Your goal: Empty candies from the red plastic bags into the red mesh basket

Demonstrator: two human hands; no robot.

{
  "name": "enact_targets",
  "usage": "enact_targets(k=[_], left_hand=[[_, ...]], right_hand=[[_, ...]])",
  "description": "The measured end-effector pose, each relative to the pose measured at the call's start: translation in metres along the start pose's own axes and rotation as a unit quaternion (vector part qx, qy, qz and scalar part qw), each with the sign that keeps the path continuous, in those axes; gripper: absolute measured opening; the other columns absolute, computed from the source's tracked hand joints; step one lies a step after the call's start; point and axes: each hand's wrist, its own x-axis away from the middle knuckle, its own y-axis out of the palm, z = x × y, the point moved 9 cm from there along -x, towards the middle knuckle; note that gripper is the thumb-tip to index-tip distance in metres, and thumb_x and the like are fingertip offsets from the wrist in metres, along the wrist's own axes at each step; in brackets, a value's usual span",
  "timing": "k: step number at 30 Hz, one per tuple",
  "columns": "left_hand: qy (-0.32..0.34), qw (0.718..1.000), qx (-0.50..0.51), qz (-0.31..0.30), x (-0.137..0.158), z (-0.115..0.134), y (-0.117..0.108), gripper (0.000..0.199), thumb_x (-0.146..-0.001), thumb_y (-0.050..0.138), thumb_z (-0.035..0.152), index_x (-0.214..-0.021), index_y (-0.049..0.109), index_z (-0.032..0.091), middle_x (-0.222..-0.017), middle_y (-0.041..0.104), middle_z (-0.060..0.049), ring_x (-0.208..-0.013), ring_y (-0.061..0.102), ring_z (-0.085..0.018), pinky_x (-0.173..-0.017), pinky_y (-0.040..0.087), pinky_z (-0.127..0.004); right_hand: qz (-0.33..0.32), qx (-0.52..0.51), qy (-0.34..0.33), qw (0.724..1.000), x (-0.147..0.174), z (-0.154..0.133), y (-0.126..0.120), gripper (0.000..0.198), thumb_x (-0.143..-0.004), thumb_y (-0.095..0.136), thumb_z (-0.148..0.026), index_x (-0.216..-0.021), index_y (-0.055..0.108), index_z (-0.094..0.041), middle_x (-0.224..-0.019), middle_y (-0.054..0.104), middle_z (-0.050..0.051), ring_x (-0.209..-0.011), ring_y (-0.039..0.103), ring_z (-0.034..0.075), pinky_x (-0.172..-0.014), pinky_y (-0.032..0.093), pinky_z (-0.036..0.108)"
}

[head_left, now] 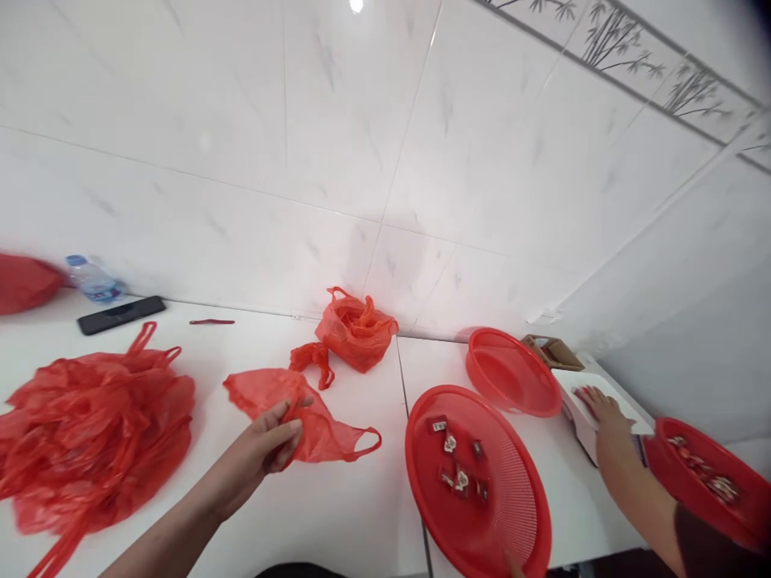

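Observation:
My left hand [275, 440] pinches a thin red plastic bag [325, 429] over the white table, its handle loop hanging to the right. Of my right hand [515, 567] only a fingertip shows, at the near rim of a round red plastic basket [415, 474]; the basket looks held there, the other fingers out of frame. Several small wrapped pieces [461, 480] lie inside it. A red bag with its handles up [360, 331] stands by the wall, a crumpled strip of red bag [313, 359] next to it. To the left spreads a heap of red bags [102, 417].
At right, a co-worker's hand [605, 408] rests on a white scale [626, 395], touching something red. Nearby are another red basket [511, 373], a cardboard box [560, 353] and a red container of wrapped pieces [747, 474]. A phone [120, 315] and water bottle [93, 281] lie at back left.

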Motion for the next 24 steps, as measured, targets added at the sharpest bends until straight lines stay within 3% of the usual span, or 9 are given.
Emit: enact_targets(k=[4, 6, 8, 10, 14, 17, 19, 21, 24], left_hand=[[0.019, 0.999, 0.023, -0.011, 0.001, 0.009, 0.006, 0.038, -0.085, 0.06, 0.036, -0.118, 0.052, 0.018, -0.056, 0.039, 0.009, -0.05, 0.025, -0.008, -0.051, 0.018, -0.025], [0.013, 0.999, 0.041, -0.021, 0.001, 0.006, 0.011, 0.04, -0.084, 0.06, 0.033, -0.121, 0.05, 0.017, -0.056, 0.038, 0.009, -0.049, 0.025, -0.007, -0.05, 0.016, -0.025], [0.002, 0.998, 0.059, -0.03, 0.002, 0.002, 0.018, 0.043, -0.083, 0.061, 0.031, -0.122, 0.05, 0.017, -0.055, 0.037, 0.009, -0.047, 0.025, -0.007, -0.048, 0.014, -0.024], [-0.009, 0.996, 0.07, -0.05, 0.005, -0.001, 0.029, 0.042, -0.082, 0.061, 0.03, -0.121, 0.051, 0.017, -0.054, 0.036, 0.009, -0.046, 0.024, -0.007, -0.047, 0.014, -0.024], [-0.051, 0.986, 0.084, -0.135, 0.018, -0.011, 0.057, 0.033, -0.083, 0.062, 0.03, -0.113, 0.056, 0.017, -0.052, 0.039, 0.008, -0.043, 0.021, -0.006, -0.044, 0.012, -0.024], [-0.058, 0.98, 0.101, -0.164, 0.023, -0.016, 0.061, 0.032, -0.082, 0.064, 0.034, -0.109, 0.059, 0.017, -0.053, 0.04, 0.008, -0.041, 0.021, -0.005, -0.043, 0.011, -0.024], [-0.041, 0.983, 0.117, -0.133, 0.021, -0.016, 0.051, 0.033, -0.081, 0.065, 0.037, -0.107, 0.061, 0.018, -0.056, 0.041, 0.007, -0.043, 0.024, -0.005, -0.044, 0.015, -0.023], [-0.03, 0.989, 0.121, -0.076, 0.015, -0.018, 0.035, 0.034, -0.079, 0.068, 0.037, -0.107, 0.061, 0.019, -0.059, 0.043, 0.007, -0.047, 0.031, -0.007, -0.048, 0.024, -0.022], [-0.042, 0.993, 0.109, -0.009, 0.008, -0.026, 0.019, 0.036, -0.077, 0.071, 0.036, -0.107, 0.062, 0.019, -0.063, 0.048, 0.005, -0.058, 0.039, -0.01, -0.059, 0.035, -0.024]], right_hand=[[0.012, 0.015, 0.002, 1.0, 0.011, 0.004, 0.004, 0.034, -0.084, 0.06, -0.049, -0.115, 0.059, -0.035, -0.12, 0.062, 0.007, -0.113, 0.055, 0.028, -0.082, 0.054, 0.047], [0.01, 0.017, -0.036, 0.999, 0.023, -0.012, 0.019, 0.041, -0.08, 0.061, -0.053, -0.112, 0.063, -0.027, -0.119, 0.063, 0.01, -0.113, 0.056, 0.031, -0.092, 0.049, 0.051], [-0.043, 0.0, -0.129, 0.991, 0.044, -0.046, 0.053, 0.038, -0.078, 0.059, -0.05, -0.102, 0.068, -0.022, -0.115, 0.066, 0.012, -0.112, 0.058, 0.033, -0.099, 0.044, 0.051], [-0.147, -0.032, -0.23, 0.962, 0.072, -0.088, 0.099, 0.03, -0.082, 0.056, -0.043, -0.096, 0.071, -0.021, -0.113, 0.068, 0.011, -0.11, 0.059, 0.029, -0.099, 0.045, 0.044], [-0.3, -0.049, -0.294, 0.906, 0.113, -0.139, 0.182, 0.029, -0.09, 0.044, -0.031, -0.101, 0.069, -0.023, -0.108, 0.07, 0.007, -0.103, 0.063, 0.021, -0.092, 0.047, 0.033], [-0.373, 0.079, -0.269, 0.884, 0.117, -0.126, 0.226, 0.03, -0.086, 0.044, -0.025, -0.101, 0.069, -0.02, -0.096, 0.073, 0.008, -0.086, 0.067, 0.021, -0.079, 0.049, 0.032], [-0.431, 0.198, -0.232, 0.849, 0.118, -0.095, 0.242, 0.033, -0.076, 0.055, -0.024, -0.105, 0.069, -0.018, -0.09, 0.073, 0.009, -0.077, 0.067, 0.025, -0.071, 0.048, 0.034], [-0.493, 0.266, -0.205, 0.803, 0.126, -0.068, 0.243, 0.048, -0.064, 0.065, -0.023, -0.111, 0.068, -0.02, -0.094, 0.074, 0.01, -0.078, 0.067, 0.027, -0.069, 0.047, 0.036], [-0.602, 0.158, -0.145, 0.769, 0.14, -0.057, 0.225, 0.055, -0.06, 0.07, -0.023, -0.115, 0.067, -0.027, -0.106, 0.072, 0.006, -0.093, 0.066, 0.026, -0.078, 0.048, 0.035]])
